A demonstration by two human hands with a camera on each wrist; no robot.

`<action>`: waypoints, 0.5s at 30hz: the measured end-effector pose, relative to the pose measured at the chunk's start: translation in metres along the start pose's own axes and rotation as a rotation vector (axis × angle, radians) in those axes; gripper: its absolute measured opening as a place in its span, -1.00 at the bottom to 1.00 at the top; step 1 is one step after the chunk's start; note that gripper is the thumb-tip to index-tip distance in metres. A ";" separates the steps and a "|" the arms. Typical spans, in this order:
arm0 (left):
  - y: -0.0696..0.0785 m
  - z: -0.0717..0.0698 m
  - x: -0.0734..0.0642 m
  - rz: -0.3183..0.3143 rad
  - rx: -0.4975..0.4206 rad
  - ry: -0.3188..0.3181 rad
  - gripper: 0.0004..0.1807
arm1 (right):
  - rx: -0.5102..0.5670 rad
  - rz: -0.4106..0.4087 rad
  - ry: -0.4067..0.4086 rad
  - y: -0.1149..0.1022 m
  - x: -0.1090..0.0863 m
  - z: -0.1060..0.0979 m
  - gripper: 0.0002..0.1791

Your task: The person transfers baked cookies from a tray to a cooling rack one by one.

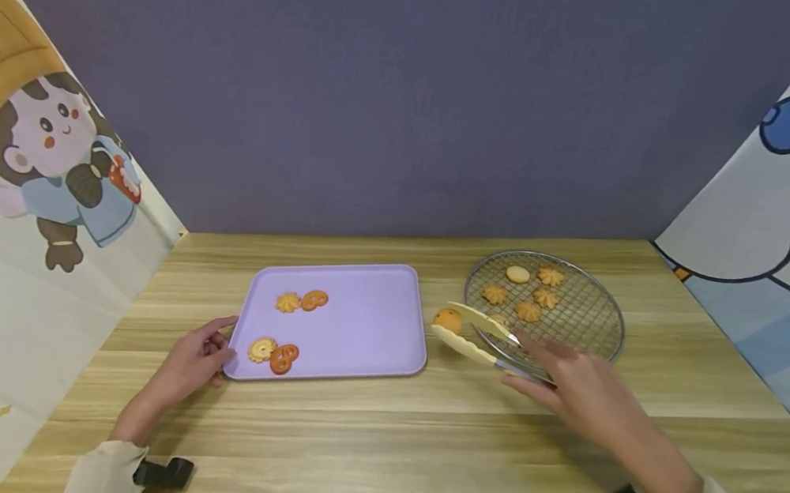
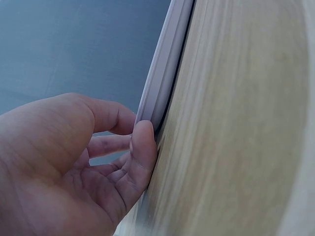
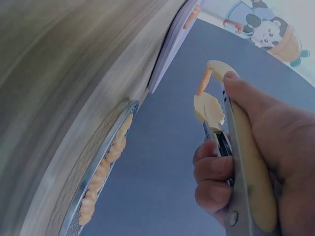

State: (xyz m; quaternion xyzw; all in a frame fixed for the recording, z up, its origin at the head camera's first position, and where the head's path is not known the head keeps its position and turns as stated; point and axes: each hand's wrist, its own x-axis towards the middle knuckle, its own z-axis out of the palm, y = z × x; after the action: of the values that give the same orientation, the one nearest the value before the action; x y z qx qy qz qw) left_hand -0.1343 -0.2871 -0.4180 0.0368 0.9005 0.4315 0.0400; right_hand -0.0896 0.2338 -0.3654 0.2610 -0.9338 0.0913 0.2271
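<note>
My right hand (image 1: 584,392) grips a pair of tongs (image 1: 464,347) with cream scalloped tips. Between those tips is a round orange-brown cookie (image 1: 448,320), above the table between tray and rack; the right wrist view shows the cookie (image 3: 204,81) edge-on. My left hand (image 1: 194,362) holds the near left corner of a lilac tray (image 1: 365,331), thumb and forefinger at its rim. On the tray lie a flower-shaped cookie (image 1: 287,303) beside a pretzel (image 1: 314,301), and nearer me a pale scalloped cookie (image 1: 261,349) touching another pretzel (image 1: 284,359).
A round wire rack (image 1: 584,320) stands right of the tray, partly behind the tongs. It bears several flower-shaped cookies (image 1: 528,312) and a pale oval cookie (image 1: 517,275). A dark partition (image 1: 408,105) closes the table's back; printed panels (image 1: 3,240) flank both sides.
</note>
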 end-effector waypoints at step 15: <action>-0.003 0.000 0.001 0.009 -0.001 0.001 -0.44 | -0.018 0.143 -0.060 0.023 -0.019 -0.017 -0.35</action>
State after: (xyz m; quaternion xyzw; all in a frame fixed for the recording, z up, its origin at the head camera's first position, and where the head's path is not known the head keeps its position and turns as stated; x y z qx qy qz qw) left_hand -0.1357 -0.2885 -0.4206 0.0404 0.9002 0.4321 0.0374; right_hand -0.0812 0.2669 -0.3604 0.1941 -0.9573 0.0912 0.1941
